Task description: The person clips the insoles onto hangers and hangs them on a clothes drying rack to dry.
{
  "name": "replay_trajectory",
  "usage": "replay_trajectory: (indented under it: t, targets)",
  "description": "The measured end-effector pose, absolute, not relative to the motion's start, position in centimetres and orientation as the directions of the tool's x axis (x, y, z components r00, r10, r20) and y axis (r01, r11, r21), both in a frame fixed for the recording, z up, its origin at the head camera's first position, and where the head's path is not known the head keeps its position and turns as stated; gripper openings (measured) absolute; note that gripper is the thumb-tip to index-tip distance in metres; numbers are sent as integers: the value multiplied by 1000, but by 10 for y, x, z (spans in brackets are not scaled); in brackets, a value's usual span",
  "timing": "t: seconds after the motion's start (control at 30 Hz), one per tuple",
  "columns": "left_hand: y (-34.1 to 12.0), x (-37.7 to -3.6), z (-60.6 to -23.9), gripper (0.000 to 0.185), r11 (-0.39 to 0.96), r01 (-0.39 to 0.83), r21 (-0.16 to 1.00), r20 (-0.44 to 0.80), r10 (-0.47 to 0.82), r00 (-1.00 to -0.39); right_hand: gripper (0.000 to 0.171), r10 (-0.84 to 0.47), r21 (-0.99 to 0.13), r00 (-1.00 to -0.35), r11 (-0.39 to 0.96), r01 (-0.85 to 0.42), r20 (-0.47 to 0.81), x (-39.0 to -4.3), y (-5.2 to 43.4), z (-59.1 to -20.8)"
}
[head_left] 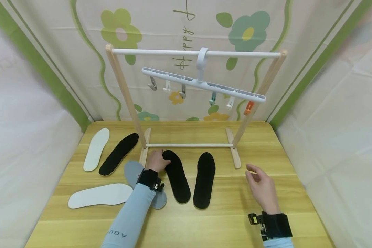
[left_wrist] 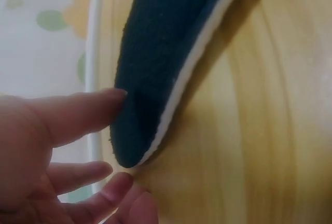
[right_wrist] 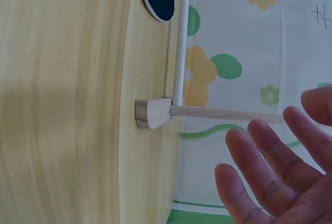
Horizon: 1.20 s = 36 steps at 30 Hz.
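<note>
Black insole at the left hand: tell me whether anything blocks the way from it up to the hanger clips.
Nothing visible blocks it. The left hand pinches the tip of the black insole, which lies in front of the rack's lower bar. The clips hang above in open air.

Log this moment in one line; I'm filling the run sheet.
left hand: pinches black insole tip | right hand: open, above table | rack: behind
</note>
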<state>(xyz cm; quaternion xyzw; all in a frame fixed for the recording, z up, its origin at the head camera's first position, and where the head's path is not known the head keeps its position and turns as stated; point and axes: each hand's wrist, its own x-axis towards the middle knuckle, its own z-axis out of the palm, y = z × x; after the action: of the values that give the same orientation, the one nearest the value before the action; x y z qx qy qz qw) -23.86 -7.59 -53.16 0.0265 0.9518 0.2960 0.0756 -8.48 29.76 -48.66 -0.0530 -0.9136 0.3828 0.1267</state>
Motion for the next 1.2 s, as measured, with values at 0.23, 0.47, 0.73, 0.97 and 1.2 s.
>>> replay_trajectory:
  t: [0.23, 0.47, 0.73, 0.97, 1.2]
  targets:
    - [-75, -238, -535, 55, 826, -14, 564, -140, 79, -987, 32, 212, -726, -958, 688, 7, 192, -84, 295, -487]
    - [-76, -236, -535, 58, 756, -94, 648, -200, 49, -979, 29, 226, -736, -953, 677, 5, 201, -82, 293, -486]
    - [-79, -236, -538, 49, 686, -140, 714, -222, 32, -975, 31, 233, -749, -957, 663, 24, 175, -84, 294, -484]
    - [-86, -234, -538, 48, 593, -133, 794, -212, 66, -975, 34, 235, -750, -956, 661, 23, 177, -89, 299, -476]
    - [-93, -232, -527, 49, 523, -126, 843, -209, 102, -973, 36, 261, -749, -948, 661, 40, 180, -93, 307, -467]
